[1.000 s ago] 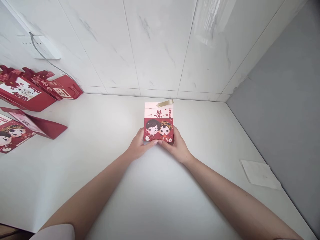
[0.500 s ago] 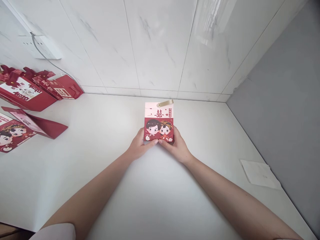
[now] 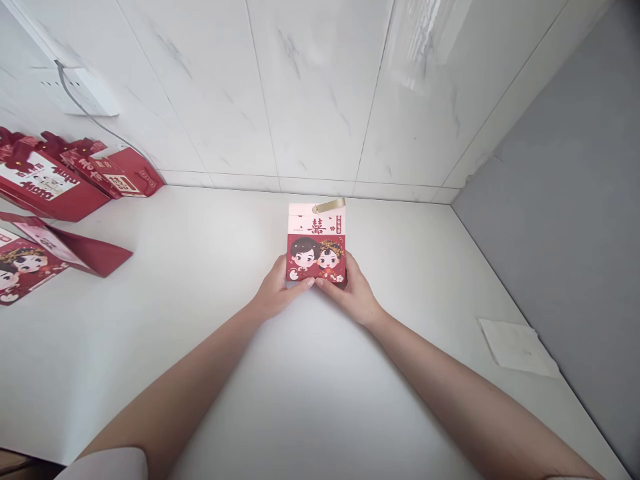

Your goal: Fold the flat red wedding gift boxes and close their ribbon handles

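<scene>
A small red and pink gift box point(image 3: 316, 250) stands upright on the white table, printed with a cartoon couple and a red character. A beige ribbon point(image 3: 330, 205) comes out of a hole near its top. Around the box's left side curls my left hand point(image 3: 277, 291), its thumb at the lower front edge. My right hand point(image 3: 354, 293) grips the opposite side in the same way, and the two thumb tips nearly meet below the printed front. The other fingers are mostly hidden beside and behind the box.
Several red boxes point(image 3: 90, 200) stand along the wall at the left. Nearer, a red box with an open flap point(image 3: 35, 267) reaches the left edge. A white paper piece point(image 3: 517, 348) lies by the right table edge. A cable hangs from the wall socket point(image 3: 83, 92).
The whole view has shifted very slightly, with everything a little further left. Both hands keep the same hold on the gift box.
</scene>
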`<state>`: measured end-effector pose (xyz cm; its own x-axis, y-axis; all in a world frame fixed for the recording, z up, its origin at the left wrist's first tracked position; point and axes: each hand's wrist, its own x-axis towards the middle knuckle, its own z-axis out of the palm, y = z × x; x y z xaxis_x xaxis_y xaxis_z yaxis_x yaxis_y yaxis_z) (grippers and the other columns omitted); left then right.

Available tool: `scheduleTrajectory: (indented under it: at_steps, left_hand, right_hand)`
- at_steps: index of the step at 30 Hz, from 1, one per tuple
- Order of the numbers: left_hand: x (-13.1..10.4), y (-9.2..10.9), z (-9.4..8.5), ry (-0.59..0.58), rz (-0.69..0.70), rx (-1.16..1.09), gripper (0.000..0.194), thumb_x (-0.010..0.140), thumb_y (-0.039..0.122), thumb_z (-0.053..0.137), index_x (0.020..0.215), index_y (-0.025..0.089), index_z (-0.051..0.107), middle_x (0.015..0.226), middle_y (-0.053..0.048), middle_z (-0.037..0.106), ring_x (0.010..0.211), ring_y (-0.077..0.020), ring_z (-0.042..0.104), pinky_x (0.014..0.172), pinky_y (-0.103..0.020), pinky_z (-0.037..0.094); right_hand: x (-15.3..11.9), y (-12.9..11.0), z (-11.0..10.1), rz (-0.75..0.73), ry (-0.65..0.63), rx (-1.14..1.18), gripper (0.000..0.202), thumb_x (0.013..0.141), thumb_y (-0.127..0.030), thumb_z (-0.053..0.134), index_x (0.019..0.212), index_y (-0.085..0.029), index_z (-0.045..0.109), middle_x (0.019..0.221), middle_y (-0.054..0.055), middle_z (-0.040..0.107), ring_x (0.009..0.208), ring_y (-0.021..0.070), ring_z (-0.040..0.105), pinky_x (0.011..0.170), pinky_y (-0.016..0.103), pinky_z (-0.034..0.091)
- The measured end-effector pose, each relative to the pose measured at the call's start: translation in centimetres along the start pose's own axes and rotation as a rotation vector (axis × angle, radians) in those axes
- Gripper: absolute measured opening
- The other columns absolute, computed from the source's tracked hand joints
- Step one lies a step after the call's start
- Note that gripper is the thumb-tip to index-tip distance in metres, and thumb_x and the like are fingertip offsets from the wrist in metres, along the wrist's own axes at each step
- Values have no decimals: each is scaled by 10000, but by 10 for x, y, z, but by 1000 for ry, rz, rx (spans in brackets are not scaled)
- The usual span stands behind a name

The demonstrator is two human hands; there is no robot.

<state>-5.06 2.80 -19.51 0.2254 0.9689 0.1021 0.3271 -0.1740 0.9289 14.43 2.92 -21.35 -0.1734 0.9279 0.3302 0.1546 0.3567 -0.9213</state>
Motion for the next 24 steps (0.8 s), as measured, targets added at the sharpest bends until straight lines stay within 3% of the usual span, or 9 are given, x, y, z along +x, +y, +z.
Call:
scheduleTrajectory:
  at_steps: [5,7,9,11,15,18,20,24]
  left_hand:
    - [0,3,0,-19,8,-9,635,825,408,682,1392,257,437,1385,-96,532,1280,-299,509,1054,-457,445]
    - [1,1,1,-4,42,-38,751,826,409,684,1473,290,323,1416,-86,513,1290,-286,508,1081,-451,425]
    - [2,-4,2,56,77,-112,894,850,417,659,1539,328,96,1466,-92,462,1300,-272,506,1097,-463,407]
    - [4,-9,2,109,110,-180,877,890,443,598,1545,333,25,1521,-102,390,1336,-271,471,1106,-471,394]
    - [3,-6,0,-23,157,-229,643,922,543,481,1488,273,339,1558,-83,342,1436,-299,322,1162,-464,323]
    - [2,3,-2,-173,170,-257,630,891,582,504,1418,240,461,1477,-100,462,1395,-336,381,1138,-500,354]
    - [1,5,-2,-196,159,-269,600,894,580,490,1383,232,501,1399,-109,541,1344,-349,444,1096,-522,400]
    - [2,0,0,-63,131,-265,644,886,616,455,1415,247,457,1348,-102,579,1295,-349,490,1058,-525,436]
  right_hand:
    - [0,-1,1,-4,16,0,684,821,-473,686,1415,-292,400,1393,90,511,1304,283,479,1063,500,453]
    - [-1,-3,0,-29,62,0,732,829,-445,686,1454,-293,334,1430,96,474,1308,276,476,1053,491,468]
    - [-3,-7,-1,-95,126,-48,789,832,-399,692,1490,-302,267,1491,97,397,1357,277,418,1062,492,462]
    - [-6,-10,-2,-188,158,-128,746,854,-345,667,1491,-319,280,1532,85,326,1401,279,354,1082,500,444]
    - [-12,-9,0,-334,104,-216,379,949,-247,494,1306,-366,547,1502,43,359,1309,260,467,1025,497,498]
    - [-17,-9,2,-360,32,-227,341,960,-226,454,1216,-395,605,1474,21,403,1283,269,488,995,521,513]
    - [-19,-11,3,-348,1,-176,391,949,-243,489,1297,-416,526,1496,18,380,1297,277,480,1009,538,500]
    - [-17,-17,2,-206,-56,14,762,899,-360,612,1509,-402,157,1610,35,172,1384,283,399,1089,542,433]
